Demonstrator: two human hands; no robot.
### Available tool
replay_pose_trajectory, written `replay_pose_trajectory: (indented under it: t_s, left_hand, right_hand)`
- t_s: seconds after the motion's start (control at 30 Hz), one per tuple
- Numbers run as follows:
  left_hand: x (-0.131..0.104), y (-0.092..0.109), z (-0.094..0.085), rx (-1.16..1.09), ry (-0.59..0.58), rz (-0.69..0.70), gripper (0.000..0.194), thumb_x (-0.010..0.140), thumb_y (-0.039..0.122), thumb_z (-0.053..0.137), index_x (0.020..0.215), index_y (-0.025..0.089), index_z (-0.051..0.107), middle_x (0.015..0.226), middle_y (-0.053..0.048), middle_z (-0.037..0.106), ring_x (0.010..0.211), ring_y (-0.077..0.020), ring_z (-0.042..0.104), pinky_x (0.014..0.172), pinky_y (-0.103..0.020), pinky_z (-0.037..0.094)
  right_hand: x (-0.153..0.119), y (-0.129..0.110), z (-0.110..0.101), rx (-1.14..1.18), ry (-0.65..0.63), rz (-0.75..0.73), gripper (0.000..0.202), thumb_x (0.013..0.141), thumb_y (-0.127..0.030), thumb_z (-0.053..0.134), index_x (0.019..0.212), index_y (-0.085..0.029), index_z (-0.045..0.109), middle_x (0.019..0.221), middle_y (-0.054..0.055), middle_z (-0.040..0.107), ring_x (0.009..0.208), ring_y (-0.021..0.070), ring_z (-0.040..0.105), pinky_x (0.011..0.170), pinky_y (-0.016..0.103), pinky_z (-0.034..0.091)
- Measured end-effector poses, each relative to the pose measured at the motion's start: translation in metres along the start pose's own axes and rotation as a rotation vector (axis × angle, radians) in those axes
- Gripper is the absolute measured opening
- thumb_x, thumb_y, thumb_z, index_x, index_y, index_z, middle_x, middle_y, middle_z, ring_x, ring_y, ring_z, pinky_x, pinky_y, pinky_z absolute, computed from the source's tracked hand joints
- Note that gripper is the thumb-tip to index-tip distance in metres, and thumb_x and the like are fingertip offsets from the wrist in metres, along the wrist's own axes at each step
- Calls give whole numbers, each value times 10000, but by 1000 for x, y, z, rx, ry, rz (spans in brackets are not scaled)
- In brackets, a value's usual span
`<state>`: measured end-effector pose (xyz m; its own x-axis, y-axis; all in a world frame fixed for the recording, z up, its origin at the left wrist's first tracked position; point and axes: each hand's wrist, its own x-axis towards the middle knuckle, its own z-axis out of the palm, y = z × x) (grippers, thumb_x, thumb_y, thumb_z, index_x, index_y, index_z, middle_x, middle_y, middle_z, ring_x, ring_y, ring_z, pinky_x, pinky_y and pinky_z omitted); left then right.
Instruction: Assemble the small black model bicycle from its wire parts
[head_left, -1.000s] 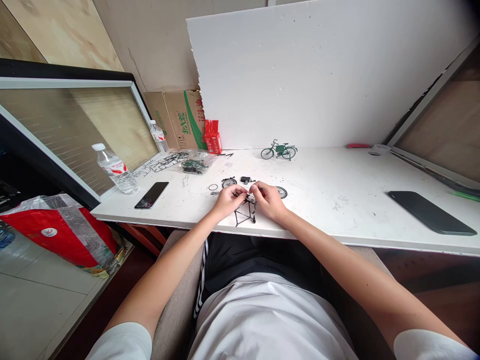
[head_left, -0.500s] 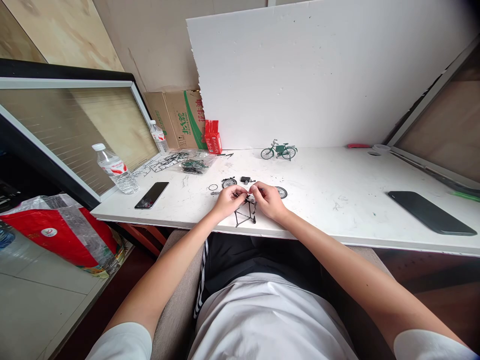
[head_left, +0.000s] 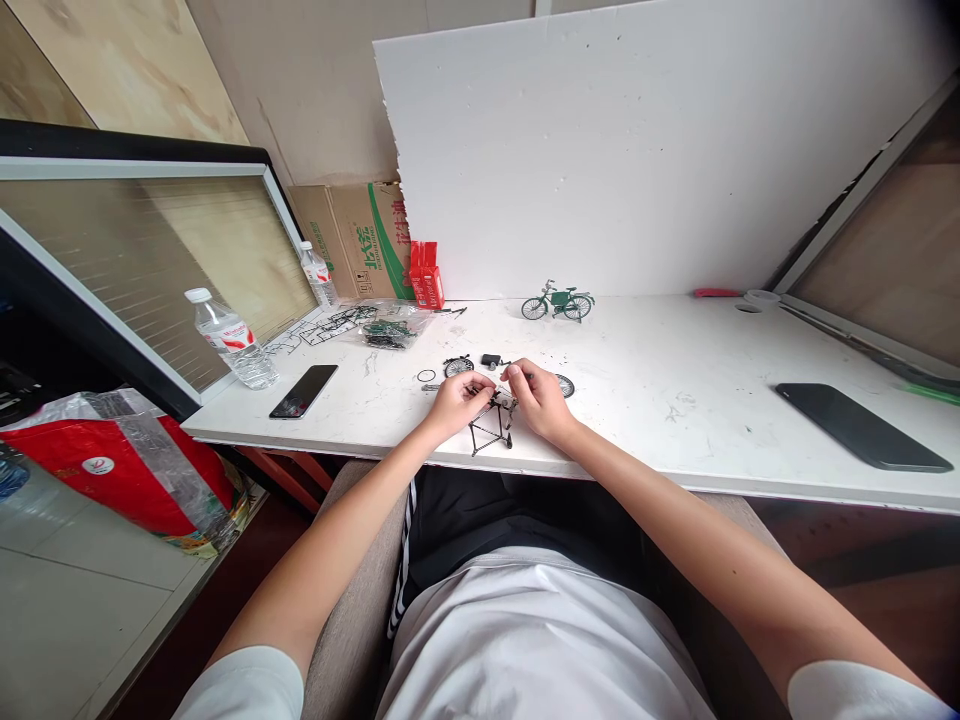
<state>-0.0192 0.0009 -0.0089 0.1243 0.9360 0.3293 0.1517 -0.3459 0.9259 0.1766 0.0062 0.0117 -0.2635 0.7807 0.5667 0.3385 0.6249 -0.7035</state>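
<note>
Where the two hands meet near the table's front edge, a frame (head_left: pixel 491 442) stands out black against the white table (head_left: pixel 637 410): thin, spindly bars, like a small bicycle's, with a darker lump at its lower right corner.

Readable print is on the carton (head_left: pixel 367 240), far off at 11 o'clock from the frame: 北大荒 in green, 花生油 in red, the small Latin letters being too blurred. The red box (head_left: pixel 426 275) beside it has white print, and the bottle (head_left: pixel 236 340) between 9 and 10 o'clock a red-and-white label, both too small to read.

From the left hand (head_left: pixel 459 400), the frame lies at 4 o'clock, its upper end pinched between thumb and forefinger. From the right hand (head_left: pixel 538 400), it lies at about 8 o'clock, just beside the fingers; thumb and forefinger are drawn near each other, but whether they grip anything I cannot tell.

Around the frame, one wheel (head_left: pixel 458 367) lies at 11 o'clock, another, partly hidden by the right hand, at 2, and a green bike (head_left: pixel 559 300) stands farther off at 1.
</note>
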Motion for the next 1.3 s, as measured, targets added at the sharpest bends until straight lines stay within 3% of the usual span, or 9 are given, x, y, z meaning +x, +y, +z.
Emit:
replay_pose_trajectory:
  t_s: [0.23,0.47,0.67,0.8,0.93,1.13,1.3]
  left_hand:
    - [-1,2,-1,23,-1,2,166,890,288,742,971,143,742,972,-99,753,792,-161,705,730,-284,596]
    - [-1,3,-1,23,-2,14,173,886,299,750,960,143,740,958,-94,751,760,-151,693,710,-279,584]
    - [-1,4,-1,22,4,-1,168,878,290,755,956,142,738,955,-96,754,757,-152,692,708,-280,580]
    - [-1,4,-1,-3,9,-15,154,875,268,746,956,138,739,947,-94,749,763,-151,698,713,-277,589]
    - [-1,4,0,-28,7,-27,159,868,277,757,951,143,736,950,-93,745,784,-160,705,718,-285,608]
    - [-1,4,0,-23,12,0,162,869,290,759,947,149,742,956,-98,754,807,-164,706,722,-281,608]
    - [-1,4,-1,-38,8,-10,181,862,305,772,941,146,735,947,-95,749,797,-161,703,715,-281,614]
  right_hand:
    - [2,5,2,74,76,16,434,1090,-614,395,1163,-241,605,777,20,609,664,201,548,669,348,446]
    - [4,5,1,37,58,-51,579,1075,-673,368,978,-223,720,953,96,706,830,233,634,764,369,482]
    - [1,1,-1,27,45,-36,606,1108,-632,276,991,-221,706,887,76,674,810,227,632,760,363,462]
    - [1,3,1,39,93,15,517,1102,-640,312,1030,-232,621,858,58,654,784,218,609,721,346,450]
    - [2,4,2,29,94,41,459,1093,-640,362,946,-250,552,827,40,637,732,206,574,704,341,439]
    - [2,1,0,25,17,46,535,1098,-653,299,833,-253,535,756,37,610,719,215,582,693,352,433]
    - [2,0,0,32,27,55,537,1093,-664,308,859,-252,562,740,36,607,733,222,591,689,352,437]
